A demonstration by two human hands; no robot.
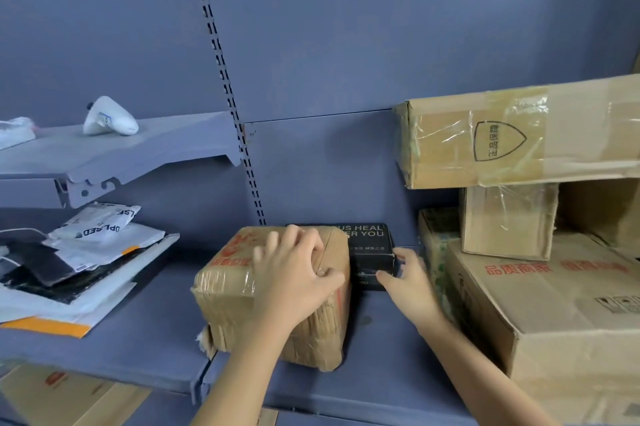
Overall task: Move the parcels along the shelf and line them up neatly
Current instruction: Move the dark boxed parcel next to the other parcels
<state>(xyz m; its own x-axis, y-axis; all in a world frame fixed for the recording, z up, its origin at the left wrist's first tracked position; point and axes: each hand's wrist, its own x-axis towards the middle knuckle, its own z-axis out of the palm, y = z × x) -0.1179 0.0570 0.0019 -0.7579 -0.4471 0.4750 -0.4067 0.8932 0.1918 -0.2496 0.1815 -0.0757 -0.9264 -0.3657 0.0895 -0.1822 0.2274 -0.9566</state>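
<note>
One blue shelf [381,339] is shown; one brown taped parcel [228,297] sits mid-shelf near the front lip, and the left hand [294,273] is laid on its top, fingers spread, nothing gripped; one black box [370,245] stands just behind it, its corner pinched by the right hand [405,280]. At least four cartons [571,314] are stacked at the right; the mailers [86,252] at the left cannot be counted. The long top carton [519,134] overhangs a narrow support and could be toppled if nudged by the right arm; the parcel could be slid off the lip.
</note>
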